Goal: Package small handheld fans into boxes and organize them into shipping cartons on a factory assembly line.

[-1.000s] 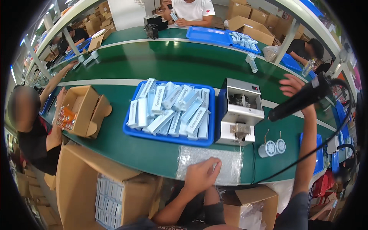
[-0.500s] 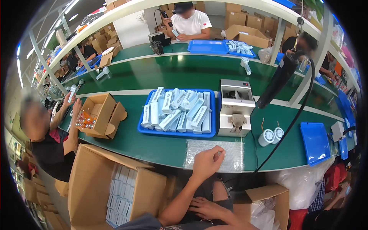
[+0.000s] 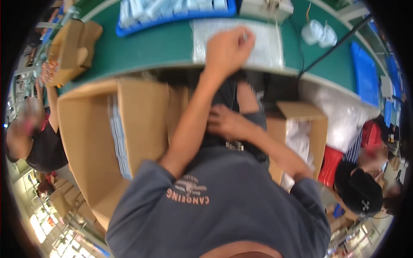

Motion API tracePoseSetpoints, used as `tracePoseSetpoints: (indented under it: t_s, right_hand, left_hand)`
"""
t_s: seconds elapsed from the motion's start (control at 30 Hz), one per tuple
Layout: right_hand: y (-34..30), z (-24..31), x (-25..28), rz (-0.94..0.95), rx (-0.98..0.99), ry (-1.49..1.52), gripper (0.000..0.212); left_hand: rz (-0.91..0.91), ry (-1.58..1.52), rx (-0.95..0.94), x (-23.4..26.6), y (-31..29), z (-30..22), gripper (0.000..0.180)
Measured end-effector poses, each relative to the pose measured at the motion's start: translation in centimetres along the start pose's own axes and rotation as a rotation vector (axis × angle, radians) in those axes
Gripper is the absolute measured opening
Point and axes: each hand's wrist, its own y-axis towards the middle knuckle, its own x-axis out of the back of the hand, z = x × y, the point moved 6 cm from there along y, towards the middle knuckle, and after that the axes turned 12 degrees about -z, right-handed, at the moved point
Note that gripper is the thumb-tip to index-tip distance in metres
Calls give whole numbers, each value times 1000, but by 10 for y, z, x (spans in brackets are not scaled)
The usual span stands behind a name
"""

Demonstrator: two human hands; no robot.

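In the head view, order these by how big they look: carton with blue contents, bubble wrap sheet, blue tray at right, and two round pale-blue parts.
1. Carton with blue contents
2. Bubble wrap sheet
3. Blue tray at right
4. Two round pale-blue parts, too alike to rank apart

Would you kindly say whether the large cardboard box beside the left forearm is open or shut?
Open: the large cardboard box has its mouth uncovered, and pale-blue items show inside.
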Motion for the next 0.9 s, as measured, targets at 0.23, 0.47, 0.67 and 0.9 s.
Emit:
tracePoseSetpoints:
  t_s: [0.23, 0.47, 0.67, 0.9]
  right_hand:
    - [-26, -2, 11, -107, -433, 124, 59]
    - [-25, 20, 12, -35, -226, -52, 64]
    - [-13, 24, -7, -147, -159, -219, 61]
    - [-20, 27, 77, -188, -393, 222, 34]
  left_hand:
    - [15, -99, 41, 7, -11, -4, 21]
    - [-7, -48, -52, -4, -21, -5, 25]
    - [70, -49, 55, 7, -18, -7, 18]
    - [87, -84, 119, 6, -15, -4, 17]
